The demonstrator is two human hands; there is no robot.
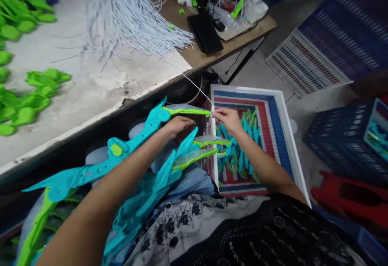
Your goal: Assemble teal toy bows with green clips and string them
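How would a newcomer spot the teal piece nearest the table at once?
Find the white-topped table; the teal piece runs slantwise just below its front edge in the head view. It is the long one beyond the left forearm, its slim green strip ending by the right hand. Unlike the teal pieces nearer the lap, it shows a green pentagon along its length.

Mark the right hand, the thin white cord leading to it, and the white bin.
Right hand [229, 120]: head view, middle of the hand.
Thin white cord [198, 88]: head view, middle of its slanting stretch.
White bin [281, 103]: head view, rim near its far right corner.
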